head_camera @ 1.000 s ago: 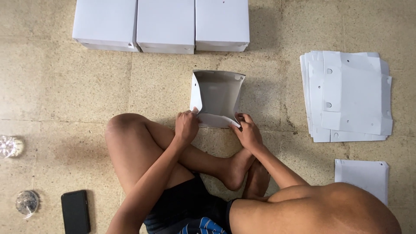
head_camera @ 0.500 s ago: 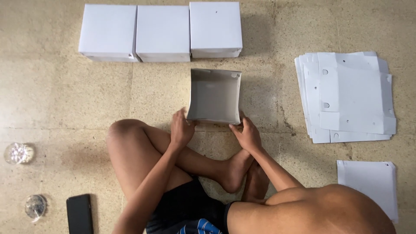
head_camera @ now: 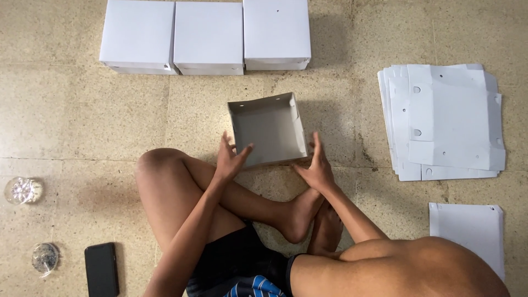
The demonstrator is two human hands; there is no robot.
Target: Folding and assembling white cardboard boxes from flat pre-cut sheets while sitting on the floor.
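Note:
An open grey-white cardboard box point(head_camera: 268, 129) sits on the stone floor just beyond my crossed legs, its four walls standing. My left hand point(head_camera: 230, 158) rests against its near left corner with the fingers spread. My right hand point(head_camera: 315, 165) presses flat against its near right wall. Neither hand is wrapped around the box; both touch it from the sides.
Three finished white boxes point(head_camera: 204, 37) stand in a row at the far edge. A stack of flat white box blanks point(head_camera: 443, 122) lies at the right, another flat sheet point(head_camera: 467, 231) nearer. A black phone point(head_camera: 102, 269) and two clear round objects point(head_camera: 22, 190) lie at the left.
The box has gone from a half-folded tray tilted up in my hands to a squared box set down flat on the floor. Both hands have moved to its sides.

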